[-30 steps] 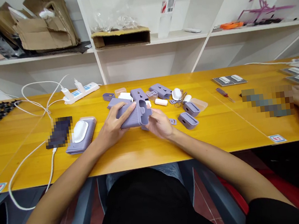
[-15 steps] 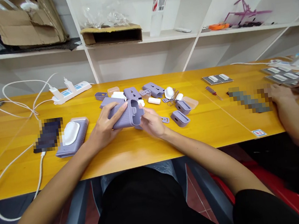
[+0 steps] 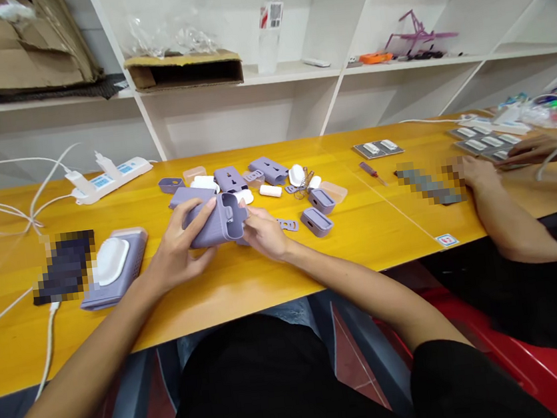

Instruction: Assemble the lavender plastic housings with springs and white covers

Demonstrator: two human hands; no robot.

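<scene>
A long yellow table (image 3: 249, 303) runs across the view, with white shelves (image 3: 228, 117) behind it at 12 o'clock. At 9 o'clock, on the far left, lies a dark flat thing (image 3: 66, 267), too blurred to tell what it is, with a white cable (image 3: 46, 336) coming out of it. Just beside it sits a purple box with a white dome (image 3: 113, 268) on top. Behind them, at 11 o'clock, is a white power strip (image 3: 111, 179) with plugs in it.

Near the middle, the left hand (image 3: 175, 247) has its fingers spread and wrapped around a long purple plastic case (image 3: 214, 221). The right hand (image 3: 264, 233) pinches the open end of the case with its fingertips. The case sits tilted between the two hands.

Just past the hands, from 12 to 1 o'clock, lie small parts: purple pieces (image 3: 229, 179), a white roll (image 3: 270, 190), a white dome (image 3: 296, 175) and a small purple cup (image 3: 317, 222). At 2 o'clock lies a small screwdriver (image 3: 371, 173). At 3 o'clock, a co-worker's hand (image 3: 475, 173) rests on the table near grey trays with white pieces (image 3: 482, 144).
</scene>
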